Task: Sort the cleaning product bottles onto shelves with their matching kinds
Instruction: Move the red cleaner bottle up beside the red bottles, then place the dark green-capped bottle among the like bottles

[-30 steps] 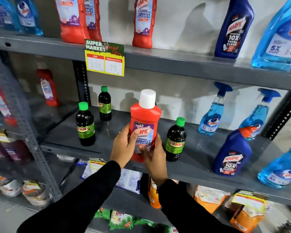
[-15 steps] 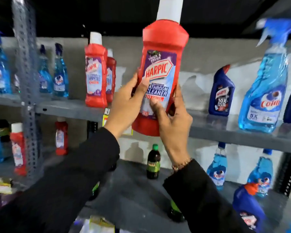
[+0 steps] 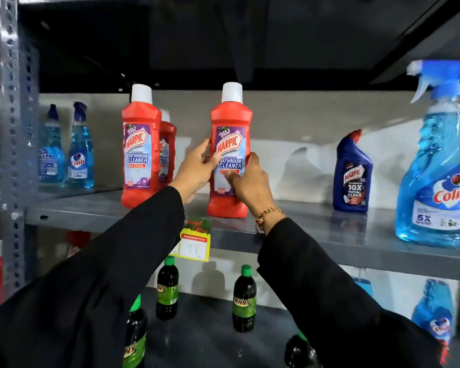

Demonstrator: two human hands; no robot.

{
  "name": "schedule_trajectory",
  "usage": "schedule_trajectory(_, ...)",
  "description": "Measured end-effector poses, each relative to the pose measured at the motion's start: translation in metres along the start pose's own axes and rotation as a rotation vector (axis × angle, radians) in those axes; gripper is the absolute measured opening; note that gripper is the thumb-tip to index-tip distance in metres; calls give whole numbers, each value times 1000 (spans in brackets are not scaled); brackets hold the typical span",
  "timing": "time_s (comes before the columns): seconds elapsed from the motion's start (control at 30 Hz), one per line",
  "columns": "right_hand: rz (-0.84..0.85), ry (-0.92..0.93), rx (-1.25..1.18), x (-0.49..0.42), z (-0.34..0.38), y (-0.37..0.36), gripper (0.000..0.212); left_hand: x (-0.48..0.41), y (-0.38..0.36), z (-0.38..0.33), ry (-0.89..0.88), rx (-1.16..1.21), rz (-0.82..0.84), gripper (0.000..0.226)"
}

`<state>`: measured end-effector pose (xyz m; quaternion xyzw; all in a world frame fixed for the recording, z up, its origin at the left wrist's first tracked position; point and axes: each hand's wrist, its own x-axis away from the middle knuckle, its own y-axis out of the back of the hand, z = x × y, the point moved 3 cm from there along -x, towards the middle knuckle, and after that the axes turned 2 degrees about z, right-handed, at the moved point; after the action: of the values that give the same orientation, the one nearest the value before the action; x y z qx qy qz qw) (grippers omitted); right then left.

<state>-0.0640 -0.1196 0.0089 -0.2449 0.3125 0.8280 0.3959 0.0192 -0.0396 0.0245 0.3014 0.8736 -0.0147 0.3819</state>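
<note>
On the grey upper shelf (image 3: pixel 316 229), to the right of two other red Harpic bottles (image 3: pixel 140 155), stands upright the red bathroom cleaner bottle (image 3: pixel 230 118), which I hold with my left hand (image 3: pixel 197 168) and my right hand (image 3: pixel 250 181) closed around its two sides.

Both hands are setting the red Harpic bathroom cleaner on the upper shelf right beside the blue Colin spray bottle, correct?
Not quite. In the head view the red Harpic bathroom cleaner, held by the left hand and right hand, stands near the other red Harpic bottles, not the Colin spray bottle.
</note>
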Motion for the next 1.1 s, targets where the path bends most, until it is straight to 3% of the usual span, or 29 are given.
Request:
schedule_trajectory(0.17, 25, -35, -30, 1, -5, 1, 46, 0, -6, 0, 59, 29, 26, 39)
schedule_trajectory(0.27, -7, 26, -4, 18, -1, 9, 46, 10, -4, -7, 26, -163, -70, 38)
schedule_trajectory(0.33, -168, 233, -24, 51, 2, 20, 48, 33, -2, -12, -177, -206, -310, 37)
schedule_trajectory(0.43, -386, 639, -25, 131, -20, 30, 30, 106, -21, -6, -602, -161, -677, 25)
schedule_trajectory(0.5, -320, 703, 71, 179, -68, 24, 21, 154, -54, 24, -730, -235, -649, 21)
schedule_trajectory(0.57, -248, 482, 147, 220, -130, 15, 22, 192, -90, 68, -614, -252, -441, 24)
schedule_trajectory(0.7, -209, -143, 284, 278, -240, 7, 70, 242, -157, 156, 107, -88, 153, 17)
schedule_trajectory(0.73, -178, -273, 273, 285, -256, 9, 78, 252, -173, 173, 265, -34, 264, 27)
schedule_trajectory(0.8, -102, -440, 175, 292, -278, 13, 76, 266, -199, 195, 468, 21, 395, 46)
schedule_trajectory(0.97, 2, -614, 35, 285, -289, 16, 57, 267, -214, 204, 572, 20, 348, 52)
schedule_trajectory(1.1, 38, -604, 22, 281, -282, -3, 52, 265, -186, 212, 567, -29, 270, 54)
